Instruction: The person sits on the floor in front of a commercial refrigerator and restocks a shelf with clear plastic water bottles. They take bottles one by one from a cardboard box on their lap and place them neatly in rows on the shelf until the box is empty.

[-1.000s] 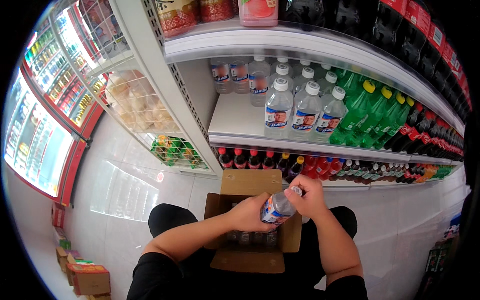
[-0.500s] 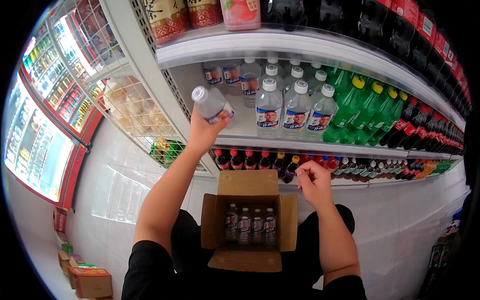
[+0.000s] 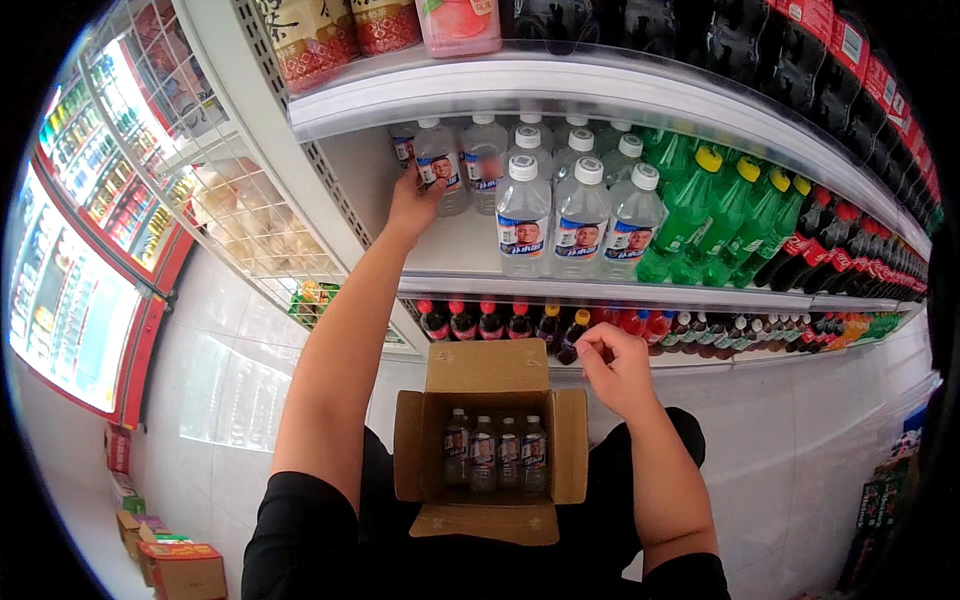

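Observation:
A clear bottle with a white cap (image 3: 440,175) stands upright on the middle shelf (image 3: 450,250), and my left hand (image 3: 415,205) is closed round its lower part. Beside it to the right are several like bottles with blue labels, such as the front bottle (image 3: 523,225). My right hand (image 3: 612,365) hangs half curled above the right side of an open cardboard box (image 3: 490,368); its fingers are bent together and whatever they may hold is hidden. Inside the box stand several more clear bottles (image 3: 483,455).
Green bottles (image 3: 690,225) and dark cola bottles (image 3: 810,240) fill the shelf further right. Small bottles (image 3: 490,322) line the shelf below. A wire rack (image 3: 230,200) and drinks fridges (image 3: 75,330) stand at left. Cartons (image 3: 185,570) lie on the floor.
My left hand has carried the bottle forward from the shelf's front, and the bottle now stands upright among the back bottles. My right hand has stayed nearly in place.

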### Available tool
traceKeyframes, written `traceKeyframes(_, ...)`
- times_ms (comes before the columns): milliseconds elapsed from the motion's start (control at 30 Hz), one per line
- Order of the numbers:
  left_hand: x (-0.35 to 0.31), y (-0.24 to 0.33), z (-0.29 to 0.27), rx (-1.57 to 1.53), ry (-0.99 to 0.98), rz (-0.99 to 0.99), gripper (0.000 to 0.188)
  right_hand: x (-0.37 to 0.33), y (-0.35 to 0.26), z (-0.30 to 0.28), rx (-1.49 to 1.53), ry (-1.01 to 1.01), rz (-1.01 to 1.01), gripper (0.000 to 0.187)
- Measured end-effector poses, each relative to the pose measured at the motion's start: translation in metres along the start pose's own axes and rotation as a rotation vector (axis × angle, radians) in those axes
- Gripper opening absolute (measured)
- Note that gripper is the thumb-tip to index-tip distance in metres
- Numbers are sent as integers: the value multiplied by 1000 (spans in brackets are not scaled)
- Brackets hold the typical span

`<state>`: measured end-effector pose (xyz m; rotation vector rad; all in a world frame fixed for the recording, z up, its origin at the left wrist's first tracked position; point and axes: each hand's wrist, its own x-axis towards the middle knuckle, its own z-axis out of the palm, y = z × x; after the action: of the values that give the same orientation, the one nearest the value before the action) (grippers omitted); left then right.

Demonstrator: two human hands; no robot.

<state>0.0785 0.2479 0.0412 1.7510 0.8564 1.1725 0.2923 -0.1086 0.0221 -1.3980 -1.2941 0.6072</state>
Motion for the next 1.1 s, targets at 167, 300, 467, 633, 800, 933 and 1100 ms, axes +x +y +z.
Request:
traceKeyframes(167,4,-29,-2,286,47,141,42,4,2,5,-73,-49,37,8)
traceKeyframes(300,-5,-25,3,518,114,-9,55,6,-2,13,-122,-107,25,9)
traceKeyframes(467,-66,35,18,552,102,108,63,3,1,17,-206,-186,23,10)
traceKeyframes(633,-177,82,-7,670,-124,473,45,-5,7,33,-258,-394,63,19)
traceKeyframes(800,-246,58,-18,724,-507,42,35,-23,23,62,-580,-943,191,36)
traceKeyframes(933,-261,33,-21,976,-849,-168,40,-50,60,104,-776,-1275,259,43)
traceKeyframes(1100,-271,10,-23,1072,-939,-282,45,-63,83,152,-865,-1424,311,45)
